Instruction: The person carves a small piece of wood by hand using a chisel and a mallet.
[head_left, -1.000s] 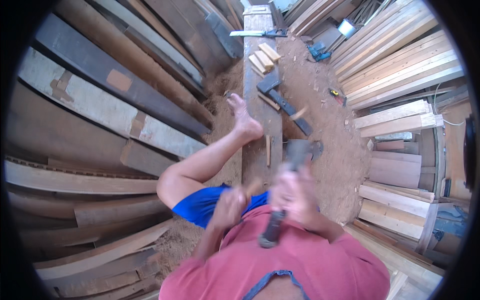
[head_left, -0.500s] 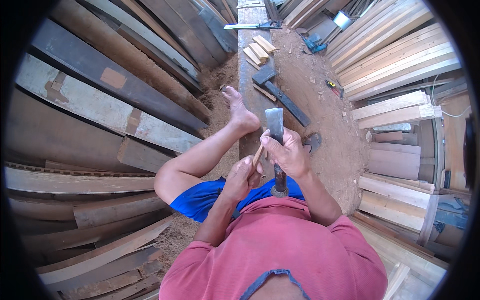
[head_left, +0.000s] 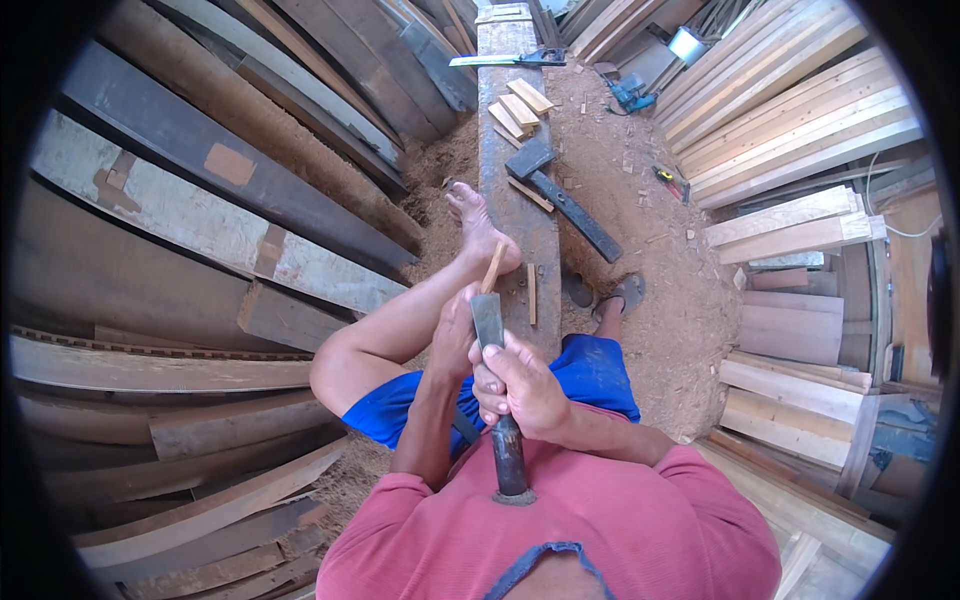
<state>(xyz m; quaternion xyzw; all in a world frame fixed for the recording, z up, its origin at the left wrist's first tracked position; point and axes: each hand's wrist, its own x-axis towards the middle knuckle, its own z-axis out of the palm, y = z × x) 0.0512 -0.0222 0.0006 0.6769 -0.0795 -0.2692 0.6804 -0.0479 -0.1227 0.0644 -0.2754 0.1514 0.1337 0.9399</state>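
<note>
While the right hand (head_left: 520, 385) was closed around a chisel (head_left: 508, 462) at the centre of the frame, its thumb along the near end of the flat metal blade, the left hand (head_left: 455, 335) gripped a thin wooden stick (head_left: 494, 268) just beyond. The chisel's blade tipped toward the top of the frame; its dark handle ran down in front of the pink shirt (head_left: 600, 500). Blade and right hand partly hid the left fingers, and whether blade and stick touched could not be told. The stick slanted upward, its tip in front of the bare foot (head_left: 485, 235).

Along the upper middle of the frame ran a narrow wooden surface (head_left: 548, 290). A loose strip (head_left: 532, 295) lay on it near the right hand; farther up, a dark mallet (head_left: 575, 215) rested with its head on the surface and its handle reaching past the right edge. Above the mallet were pale wood pieces (head_left: 517, 112), and beyond these a handsaw (head_left: 508, 60) lay crosswise. On the floor at upper right lay a blue power tool (head_left: 630, 92) and, lower down, a small yellow-and-red tool (head_left: 668, 180). Dark boards (head_left: 190, 170) filled the left side; paler planks (head_left: 800, 130) were stacked at upper right.
</note>
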